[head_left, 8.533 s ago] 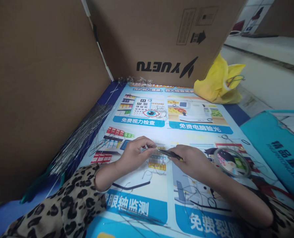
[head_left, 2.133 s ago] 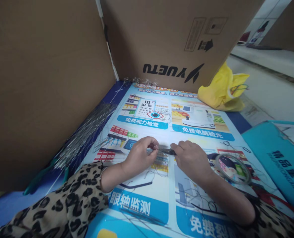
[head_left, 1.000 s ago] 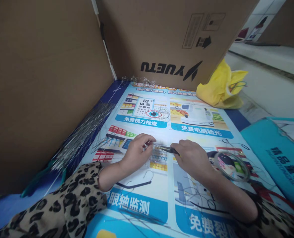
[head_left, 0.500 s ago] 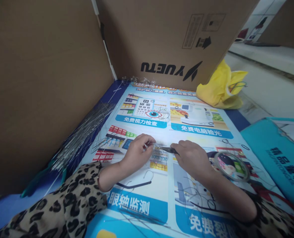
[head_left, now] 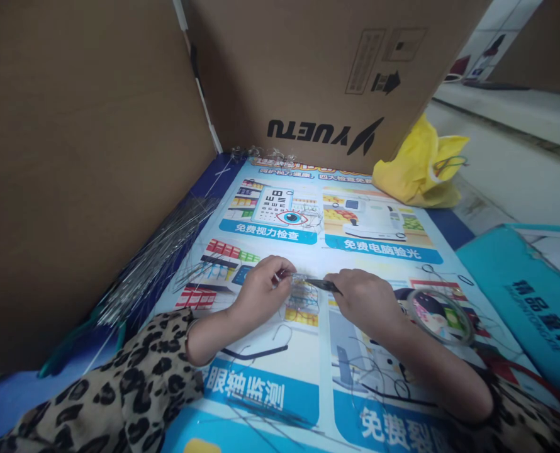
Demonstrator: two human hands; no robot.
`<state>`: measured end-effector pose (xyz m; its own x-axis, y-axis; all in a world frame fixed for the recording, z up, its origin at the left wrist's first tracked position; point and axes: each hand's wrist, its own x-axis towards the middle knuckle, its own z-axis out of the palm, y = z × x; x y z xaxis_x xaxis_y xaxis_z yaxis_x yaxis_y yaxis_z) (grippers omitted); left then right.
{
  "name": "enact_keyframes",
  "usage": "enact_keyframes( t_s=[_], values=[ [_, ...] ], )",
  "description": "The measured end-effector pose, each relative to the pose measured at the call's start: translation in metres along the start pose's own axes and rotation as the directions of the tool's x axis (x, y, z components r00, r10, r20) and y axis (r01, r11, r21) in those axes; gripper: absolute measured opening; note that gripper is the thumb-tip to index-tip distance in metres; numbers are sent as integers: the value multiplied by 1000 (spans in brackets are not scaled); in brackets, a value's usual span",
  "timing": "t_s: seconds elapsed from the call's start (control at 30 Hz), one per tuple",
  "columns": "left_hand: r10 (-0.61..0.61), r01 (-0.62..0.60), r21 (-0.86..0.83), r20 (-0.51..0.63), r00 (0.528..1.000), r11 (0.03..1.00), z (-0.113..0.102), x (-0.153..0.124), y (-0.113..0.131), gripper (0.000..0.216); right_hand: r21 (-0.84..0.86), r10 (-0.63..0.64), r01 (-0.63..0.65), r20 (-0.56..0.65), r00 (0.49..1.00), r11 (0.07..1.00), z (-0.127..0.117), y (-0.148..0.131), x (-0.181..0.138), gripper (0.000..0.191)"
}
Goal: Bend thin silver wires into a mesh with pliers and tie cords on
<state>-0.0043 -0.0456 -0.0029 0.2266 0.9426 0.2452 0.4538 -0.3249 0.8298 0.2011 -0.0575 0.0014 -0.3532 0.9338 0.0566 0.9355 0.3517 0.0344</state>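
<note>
Between thumb and fingertips, my left hand (head_left: 264,286) pinches a thin piece of wire (head_left: 299,276). My right hand (head_left: 365,301) is closed around dark pliers (head_left: 322,285), whose handles are hidden in the palm. The pliers' narrow tip points left and meets the wire beside my left fingertips. Whether the jaws are closed on it is too small to tell. Both hands are over a printed poster (head_left: 308,255). Beneath the hands lie faint loops of thin wire, and more loose wires (head_left: 270,412) lie near the front.
A bundle of straight wires (head_left: 152,261) lies on the left. Tall cardboard (head_left: 327,69) stands behind and at left. At right are a roll of clear tape (head_left: 464,321), a yellow bag (head_left: 407,167) and a turquoise box (head_left: 511,270). Small wire pieces (head_left: 265,154) sit at the back.
Both hands keep nearly the same place and grip. The pliers' tip has shifted very slightly at the wire; the view has moved a little.
</note>
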Motion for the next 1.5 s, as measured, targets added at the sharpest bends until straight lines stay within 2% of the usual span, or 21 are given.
enact_keyframes(
  t_s=[0.27,0.43,0.73,1.17,1.5],
  values=[
    [-29,32,-45,66,997,998,-1,0,3,12,154,28,-57,190,981,986,-17,2,4,29],
    [-19,26,-68,100,995,997,-1,0,3,6,252,-4,-57,237,972,966,-21,5,3,30],
    [-40,42,-24,60,997,999,-1,0,2,8,298,-25,-45,228,973,953,-21,6,3,34],
    [-16,18,-30,70,997,999,-3,-1,4,9,172,-25,-6,177,984,985,-19,4,1,32],
    [-5,4,6,75,997,1000,-4,-1,5,9,90,-28,20,95,995,996,-10,4,1,34]
  ],
)
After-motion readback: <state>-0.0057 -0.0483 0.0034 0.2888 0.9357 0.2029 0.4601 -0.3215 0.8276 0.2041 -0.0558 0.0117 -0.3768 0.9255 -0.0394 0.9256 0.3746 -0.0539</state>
